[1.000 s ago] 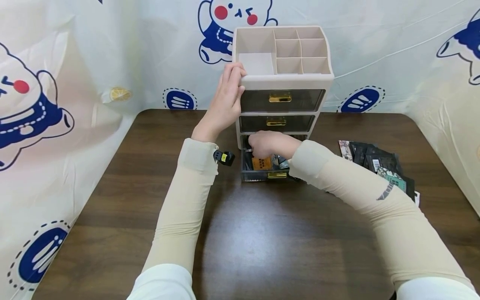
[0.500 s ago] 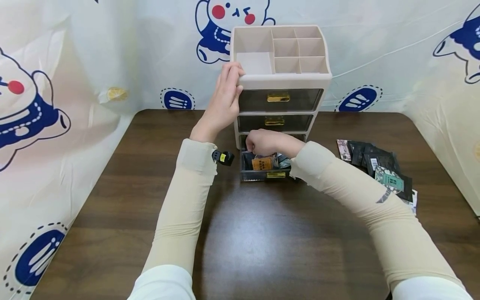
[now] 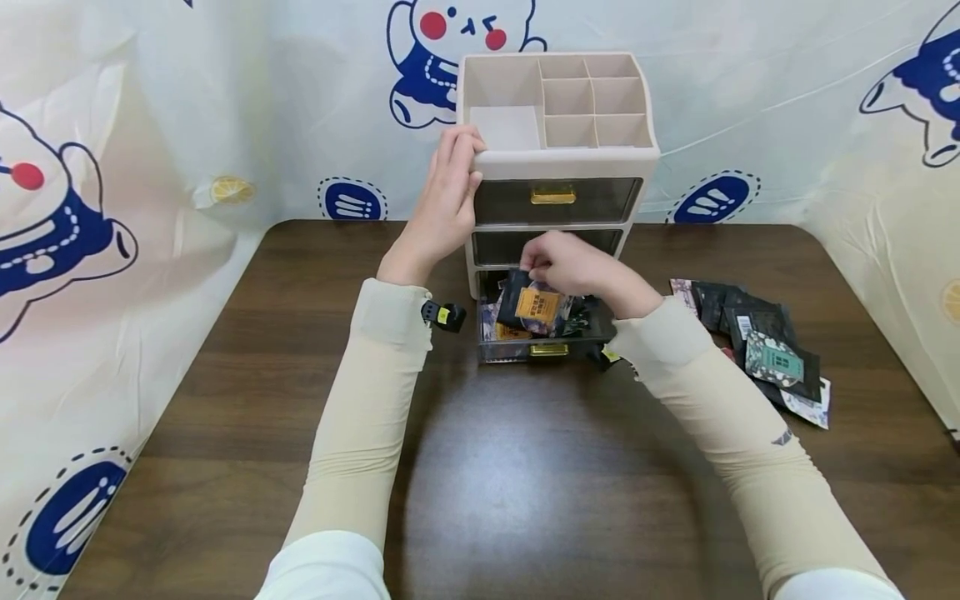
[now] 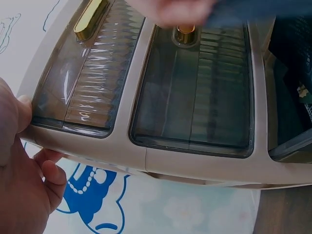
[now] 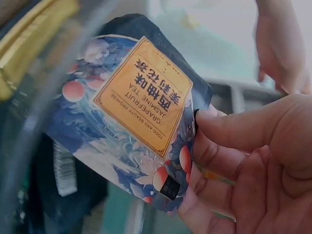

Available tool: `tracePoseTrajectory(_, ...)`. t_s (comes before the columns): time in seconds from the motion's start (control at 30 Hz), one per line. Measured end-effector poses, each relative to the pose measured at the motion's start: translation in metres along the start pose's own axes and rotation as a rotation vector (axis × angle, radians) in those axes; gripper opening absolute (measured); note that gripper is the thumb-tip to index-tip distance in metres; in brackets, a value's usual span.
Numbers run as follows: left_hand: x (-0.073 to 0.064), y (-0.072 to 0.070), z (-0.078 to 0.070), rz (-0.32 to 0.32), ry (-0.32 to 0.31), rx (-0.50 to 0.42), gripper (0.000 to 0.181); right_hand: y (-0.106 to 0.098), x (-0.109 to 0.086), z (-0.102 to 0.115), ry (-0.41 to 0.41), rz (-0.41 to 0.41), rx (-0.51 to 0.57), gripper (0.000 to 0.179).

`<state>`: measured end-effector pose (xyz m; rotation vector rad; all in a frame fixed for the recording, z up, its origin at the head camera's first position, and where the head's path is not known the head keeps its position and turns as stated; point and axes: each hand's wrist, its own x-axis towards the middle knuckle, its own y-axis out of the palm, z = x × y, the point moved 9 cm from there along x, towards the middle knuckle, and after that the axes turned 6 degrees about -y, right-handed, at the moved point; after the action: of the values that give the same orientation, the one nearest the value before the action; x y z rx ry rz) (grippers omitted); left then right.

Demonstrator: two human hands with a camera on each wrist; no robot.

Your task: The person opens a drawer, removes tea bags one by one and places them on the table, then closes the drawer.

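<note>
A white desktop drawer organizer (image 3: 566,158) stands at the back of the table, its bottom drawer (image 3: 498,351) pulled out. My left hand (image 3: 441,196) grips the organizer's left side; in the left wrist view the thumb is on the front and the fingers curl round the edge. Over the open drawer, my right hand (image 3: 581,267) pinches a tea sachet (image 5: 141,97) by one edge. Its orange label reads "Grapefruit Jasmine Tea", on a blue floral print. More sachets (image 3: 513,332) lie in the drawer beneath, partly hidden by the held one.
A spread pile of dark and patterned sachets (image 3: 776,358) lies on the brown table (image 3: 495,483), right of the organizer. The upper drawer (image 3: 600,202) and the middle drawer (image 3: 498,247) are closed. A printed curtain (image 3: 300,100) hangs close behind.
My right hand has come up and right from inside the drawer, lifting out a tea sachet. My left hand keeps its place on the organizer.
</note>
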<state>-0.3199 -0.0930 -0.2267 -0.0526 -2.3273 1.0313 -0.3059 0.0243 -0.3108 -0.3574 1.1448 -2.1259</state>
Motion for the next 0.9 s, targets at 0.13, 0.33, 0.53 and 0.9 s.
tracePoseTrajectory(0.13, 0.001, -0.001, 0.0, -0.003, 0.002, 0.0, 0.024, -0.02, -0.018, -0.008, 0.007, -0.106, 0.055, 0.015)
tracePoseTrajectory(0.33, 0.0, -0.001, 0.0, -0.001, 0.003, 0.004, 0.023, -0.043, -0.055, -0.028, 0.074, -0.21, 0.106, 0.014)
tracePoseTrajectory(0.53, 0.001, 0.0, -0.001, 0.002, 0.006, 0.0, 0.023, -0.062, -0.097, -0.052, 0.127, -0.309, 0.117, 0.015)
tracePoseTrajectory(0.9, 0.002, 0.0, -0.001, -0.003, 0.005, 0.0, 0.023, -0.077, -0.17, -0.131, 0.333, -0.517, 0.299, 0.017)
